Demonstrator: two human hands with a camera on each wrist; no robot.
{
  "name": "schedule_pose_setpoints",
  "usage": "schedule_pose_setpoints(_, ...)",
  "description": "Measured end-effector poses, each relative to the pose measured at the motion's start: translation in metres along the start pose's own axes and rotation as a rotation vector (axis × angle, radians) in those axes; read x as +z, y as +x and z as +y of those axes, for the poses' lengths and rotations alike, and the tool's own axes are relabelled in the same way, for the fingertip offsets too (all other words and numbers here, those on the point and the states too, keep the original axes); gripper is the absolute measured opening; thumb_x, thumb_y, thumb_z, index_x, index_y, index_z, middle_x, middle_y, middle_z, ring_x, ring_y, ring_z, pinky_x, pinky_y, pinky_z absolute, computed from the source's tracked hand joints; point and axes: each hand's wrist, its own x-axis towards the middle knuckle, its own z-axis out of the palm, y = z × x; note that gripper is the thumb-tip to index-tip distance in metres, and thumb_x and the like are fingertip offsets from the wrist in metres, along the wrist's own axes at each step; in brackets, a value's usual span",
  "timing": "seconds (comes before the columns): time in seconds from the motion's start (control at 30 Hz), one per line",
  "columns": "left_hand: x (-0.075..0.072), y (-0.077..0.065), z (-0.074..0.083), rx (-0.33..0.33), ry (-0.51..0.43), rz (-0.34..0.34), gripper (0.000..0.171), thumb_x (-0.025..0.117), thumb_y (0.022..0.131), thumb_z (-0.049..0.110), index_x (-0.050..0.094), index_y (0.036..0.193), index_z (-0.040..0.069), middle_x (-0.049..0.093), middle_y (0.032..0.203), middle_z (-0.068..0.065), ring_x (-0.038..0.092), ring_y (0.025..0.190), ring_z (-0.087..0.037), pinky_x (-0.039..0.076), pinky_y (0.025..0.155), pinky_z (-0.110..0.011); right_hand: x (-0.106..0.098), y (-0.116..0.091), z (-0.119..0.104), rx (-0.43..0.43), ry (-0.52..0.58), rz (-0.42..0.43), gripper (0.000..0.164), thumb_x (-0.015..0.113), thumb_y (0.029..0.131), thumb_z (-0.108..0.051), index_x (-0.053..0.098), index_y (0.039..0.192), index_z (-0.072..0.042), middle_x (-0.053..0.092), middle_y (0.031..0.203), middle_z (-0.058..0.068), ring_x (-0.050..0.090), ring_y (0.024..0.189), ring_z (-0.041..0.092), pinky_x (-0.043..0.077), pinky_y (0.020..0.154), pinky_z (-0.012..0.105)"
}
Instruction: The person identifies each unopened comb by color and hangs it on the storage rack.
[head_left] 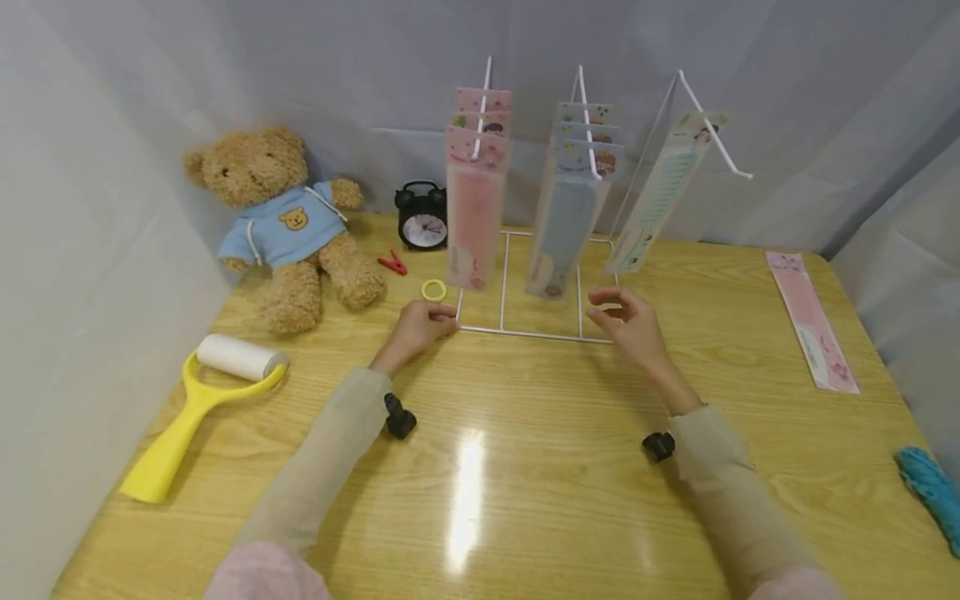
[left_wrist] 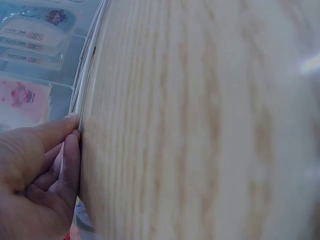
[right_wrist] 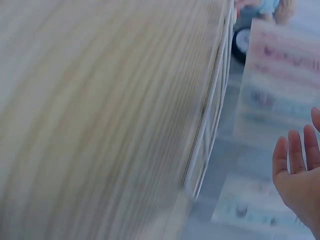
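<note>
A white wire display rack stands on the table, its three hooks carrying packaged plastic combs. Pink comb packs hang at left, blue comb packs in the middle, and one green comb pack at right. My left hand pinches the rack's front left corner; in the left wrist view the thumb and fingertips meet at the wire. Near the front right corner is my right hand, its fingers relaxed and apart. The right wrist view shows this hand holding nothing, off the wire.
A teddy bear, a black alarm clock, a red clip and a yellow ring are on the left. Nearer lies a yellow-handled lint roller. Rightward are another pink comb pack and a blue bundle.
</note>
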Motion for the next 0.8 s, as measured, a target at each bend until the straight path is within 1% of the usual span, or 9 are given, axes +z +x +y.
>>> schedule_pose_setpoints(0.07, 0.0, 0.0, 0.0, 0.0, -0.007, 0.001, 0.03, 0.065, 0.089, 0.007, 0.065, 0.113, -0.009, 0.068, 0.103, -0.024, 0.065, 0.094, -0.03, 0.051, 0.08, -0.033, -0.015, -0.003, 0.002, -0.002, -0.027, 0.015, 0.023, 0.063, 0.087, 0.006, 0.058, 0.106, 0.016, 0.062, 0.103, -0.003, 0.056, 0.093, 0.0, 0.046, 0.08, 0.016)
schedule_pose_setpoints(0.13, 0.0, 0.001, 0.0, -0.002, -0.009, 0.003, 0.03, 0.066, 0.088, 0.007, 0.065, 0.113, -0.009, 0.068, 0.103, -0.024, 0.065, 0.094, -0.03, 0.051, 0.08, -0.032, -0.03, -0.006, 0.002, 0.0, -0.059, 0.027, 0.022, 0.062, 0.087, 0.007, 0.058, 0.107, 0.016, 0.061, 0.101, -0.009, 0.056, 0.092, 0.0, 0.046, 0.079, 0.015)
schedule_pose_setpoints(0.17, 0.0, 0.001, 0.0, -0.002, -0.011, 0.005, 0.03, 0.066, 0.088, 0.007, 0.065, 0.113, -0.009, 0.068, 0.103, -0.024, 0.065, 0.094, -0.031, 0.051, 0.08, -0.032, -0.036, -0.008, 0.0, 0.001, -0.082, 0.031, 0.022, 0.062, 0.087, 0.008, 0.058, 0.107, 0.016, 0.06, 0.1, -0.01, 0.056, 0.092, 0.0, 0.046, 0.078, 0.014)
schedule_pose_setpoints(0.23, 0.0, 0.001, -0.001, 0.001, -0.013, 0.008, 0.03, 0.066, 0.088, 0.007, 0.065, 0.113, -0.009, 0.068, 0.103, -0.024, 0.065, 0.094, -0.031, 0.051, 0.081, -0.033, -0.048, -0.012, -0.007, 0.011, -0.134, 0.047, 0.017, 0.062, 0.087, 0.008, 0.061, 0.103, 0.011, 0.062, 0.099, -0.006, 0.056, 0.09, 0.0, 0.045, 0.077, 0.013)
schedule_pose_setpoints(0.27, 0.0, 0.001, -0.001, 0.003, -0.013, 0.01, 0.03, 0.066, 0.088, 0.007, 0.065, 0.113, -0.009, 0.068, 0.103, -0.024, 0.065, 0.095, -0.031, 0.051, 0.081, -0.033, -0.056, -0.014, -0.007, 0.019, -0.164, 0.053, 0.017, 0.062, 0.088, 0.006, 0.061, 0.104, 0.011, 0.062, 0.099, -0.007, 0.056, 0.089, -0.001, 0.045, 0.076, 0.012)
schedule_pose_setpoints(0.4, 0.0, 0.001, -0.003, 0.018, -0.007, 0.019, 0.029, 0.066, 0.088, 0.007, 0.065, 0.112, -0.009, 0.068, 0.102, -0.024, 0.065, 0.094, -0.031, 0.051, 0.082, -0.034, -0.085, -0.021, 0.004, 0.082, -0.288, 0.087, 0.015, 0.064, 0.09, -0.006, 0.063, 0.104, -0.002, 0.062, 0.098, -0.009, 0.056, 0.088, -0.003, 0.044, 0.075, 0.009)
schedule_pose_setpoints(0.47, 0.0, 0.001, -0.004, 0.022, -0.004, 0.024, 0.029, 0.066, 0.087, 0.007, 0.065, 0.112, -0.009, 0.069, 0.101, -0.023, 0.065, 0.094, -0.031, 0.051, 0.082, -0.034, -0.101, -0.023, 0.016, 0.116, -0.338, 0.097, 0.021, 0.064, 0.091, -0.012, 0.062, 0.108, 0.0, 0.059, 0.097, -0.017, 0.055, 0.088, -0.006, 0.044, 0.074, 0.008)
schedule_pose_setpoints(0.53, 0.0, 0.001, -0.005, 0.027, 0.001, 0.026, 0.029, 0.066, 0.087, 0.007, 0.065, 0.112, -0.009, 0.069, 0.101, -0.023, 0.066, 0.093, -0.031, 0.051, 0.081, -0.033, -0.113, -0.027, 0.021, 0.141, -0.368, 0.114, 0.023, 0.064, 0.091, -0.016, 0.062, 0.108, -0.001, 0.058, 0.095, -0.02, 0.054, 0.088, -0.008, 0.043, 0.074, 0.007)
schedule_pose_setpoints(0.8, 0.001, 0.0, -0.003, 0.02, -0.009, 0.001, 0.03, 0.065, 0.089, 0.007, 0.065, 0.114, -0.009, 0.068, 0.102, -0.023, 0.065, 0.094, -0.031, 0.052, 0.081, -0.034, -0.154, -0.039, 0.036, 0.203, -0.449, 0.172, 0.028, 0.064, 0.091, -0.016, 0.06, 0.109, 0.004, 0.055, 0.091, -0.024, 0.05, 0.085, -0.013, 0.04, 0.072, 0.004)
